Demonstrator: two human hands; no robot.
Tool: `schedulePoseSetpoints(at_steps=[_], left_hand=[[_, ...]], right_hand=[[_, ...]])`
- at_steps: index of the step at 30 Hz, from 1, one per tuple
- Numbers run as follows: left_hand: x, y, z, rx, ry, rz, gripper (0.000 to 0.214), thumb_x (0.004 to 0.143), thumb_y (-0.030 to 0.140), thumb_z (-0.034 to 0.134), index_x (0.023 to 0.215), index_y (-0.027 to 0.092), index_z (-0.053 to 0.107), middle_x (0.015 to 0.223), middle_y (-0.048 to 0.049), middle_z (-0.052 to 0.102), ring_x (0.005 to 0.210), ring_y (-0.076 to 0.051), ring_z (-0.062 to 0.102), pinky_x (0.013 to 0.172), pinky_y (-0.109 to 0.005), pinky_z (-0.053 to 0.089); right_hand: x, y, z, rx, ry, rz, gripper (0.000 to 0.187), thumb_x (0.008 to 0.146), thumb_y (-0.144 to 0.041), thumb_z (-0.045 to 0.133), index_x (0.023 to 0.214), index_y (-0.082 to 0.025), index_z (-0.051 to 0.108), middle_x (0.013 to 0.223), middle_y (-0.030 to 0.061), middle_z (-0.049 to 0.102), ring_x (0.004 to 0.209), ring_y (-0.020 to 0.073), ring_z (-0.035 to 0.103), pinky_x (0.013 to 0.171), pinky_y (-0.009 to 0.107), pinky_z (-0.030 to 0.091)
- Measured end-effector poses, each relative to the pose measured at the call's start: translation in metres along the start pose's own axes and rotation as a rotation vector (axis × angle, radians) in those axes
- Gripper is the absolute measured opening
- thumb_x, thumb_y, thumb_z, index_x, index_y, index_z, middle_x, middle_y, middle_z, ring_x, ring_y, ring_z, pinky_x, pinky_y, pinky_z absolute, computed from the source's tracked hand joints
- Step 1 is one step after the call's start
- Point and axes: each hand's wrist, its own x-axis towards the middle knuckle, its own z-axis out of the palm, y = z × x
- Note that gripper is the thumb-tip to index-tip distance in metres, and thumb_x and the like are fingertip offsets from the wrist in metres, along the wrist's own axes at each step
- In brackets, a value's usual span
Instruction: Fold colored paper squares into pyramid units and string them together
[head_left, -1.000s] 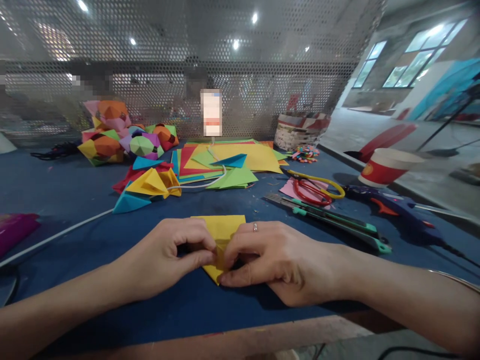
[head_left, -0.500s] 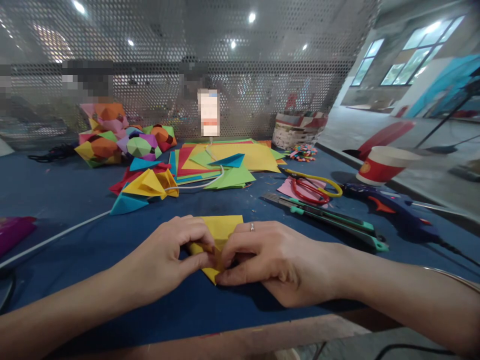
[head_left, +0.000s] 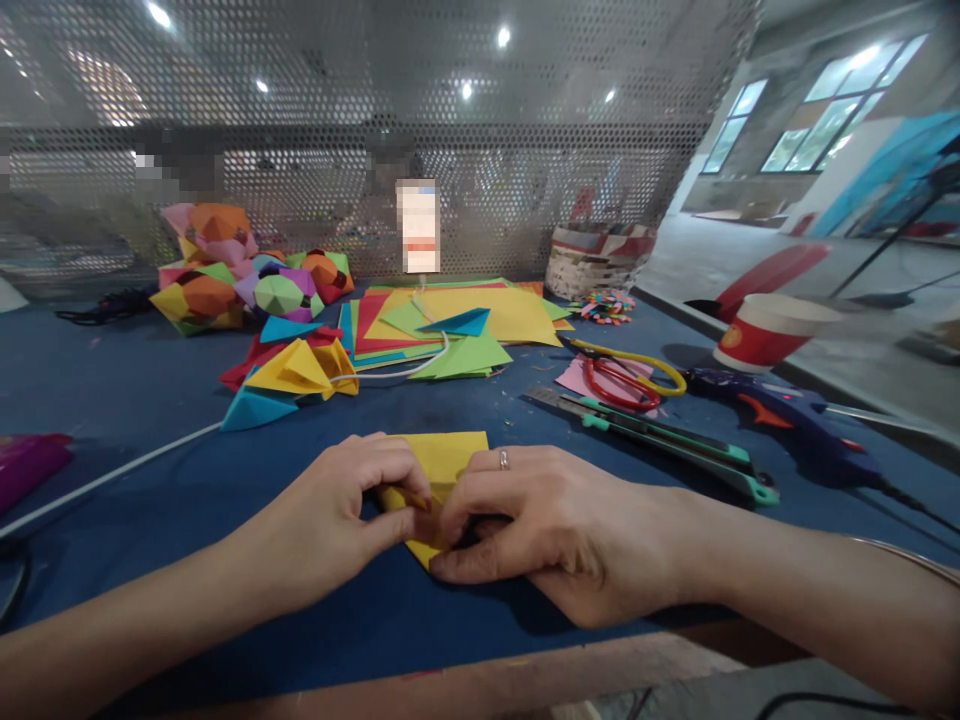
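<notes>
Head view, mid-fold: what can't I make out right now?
Yellow paper: head view, its near part and the crease are hidden under the left hand and right hand.
Pink thing: head view, cut off by the left edge.
White card at the back: head view, blurred out.
Behind the mesh screen: head view, too blurred to tell.
</notes>
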Motion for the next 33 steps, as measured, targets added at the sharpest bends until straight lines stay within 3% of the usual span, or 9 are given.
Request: schedulePoseSetpoints(at_steps=[6, 10, 17, 23, 29, 33], left_hand=[[0.001, 0.003, 0.001, 0.012, 0.002, -0.048, 0.012, 0.086, 0.019, 0.071, 0.077, 0.025, 0.075, 0.075, 0.0053, 0.072, 0.075, -0.017, 0.062, 0.075, -0.031, 0.04], [0.0, 0.002, 0.002, 0.024, -0.004, -0.073, 0.014, 0.087, 0.027, 0.071, 0.074, 0.025, 0.072, 0.074, 0.0042, 0.073, 0.077, -0.019, 0.063, 0.075, -0.032, 0.041], [0.003, 0.01, -0.002, 0.0, -0.039, -0.099, 0.012, 0.088, 0.027, 0.074, 0.076, 0.025, 0.072, 0.076, 0.0062, 0.074, 0.077, -0.018, 0.063, 0.078, -0.033, 0.041], [0.005, 0.014, -0.007, 0.004, -0.082, -0.131, 0.011, 0.086, 0.023, 0.078, 0.076, 0.025, 0.073, 0.081, 0.0075, 0.077, 0.08, -0.017, 0.067, 0.085, -0.034, 0.042], [0.01, 0.008, -0.013, 0.052, -0.022, -0.159, 0.028, 0.077, 0.046, 0.09, 0.077, 0.024, 0.072, 0.07, 0.0053, 0.065, 0.073, -0.019, 0.059, 0.076, -0.033, 0.042], [0.013, 0.005, -0.018, 0.075, 0.004, -0.177, 0.039, 0.075, 0.06, 0.086, 0.076, 0.023, 0.072, 0.072, 0.0032, 0.065, 0.071, -0.019, 0.06, 0.069, -0.032, 0.043]], right_hand=[[-0.002, 0.001, 0.002, 0.046, 0.045, 0.025, 0.038, 0.094, 0.0, 0.058, 0.115, -0.02, 0.082, 0.12, 0.0069, 0.081, 0.111, 0.0195, 0.075, 0.096, 0.033, 0.058], [-0.002, 0.002, 0.005, 0.114, 0.12, 0.036, 0.045, 0.093, 0.004, 0.052, 0.123, -0.017, 0.079, 0.12, 0.009, 0.081, 0.113, 0.0179, 0.074, 0.099, 0.031, 0.059], [0.003, -0.004, 0.006, -0.046, -0.009, 0.086, 0.042, 0.099, -0.008, 0.059, 0.137, -0.016, 0.077, 0.111, 0.011, 0.073, 0.099, 0.0208, 0.067, 0.089, 0.035, 0.055], [0.003, -0.007, 0.003, -0.053, -0.051, 0.086, 0.043, 0.099, -0.006, 0.058, 0.134, -0.019, 0.078, 0.115, 0.0101, 0.072, 0.104, 0.0212, 0.066, 0.09, 0.036, 0.051], [0.003, -0.009, 0.003, -0.013, -0.025, 0.089, 0.039, 0.103, -0.008, 0.056, 0.133, -0.017, 0.079, 0.116, 0.011, 0.072, 0.106, 0.02, 0.068, 0.092, 0.034, 0.052], [0.002, -0.007, 0.006, -0.015, -0.013, 0.088, 0.041, 0.102, -0.008, 0.057, 0.135, -0.018, 0.079, 0.114, 0.0103, 0.072, 0.102, 0.0194, 0.067, 0.09, 0.033, 0.051]])
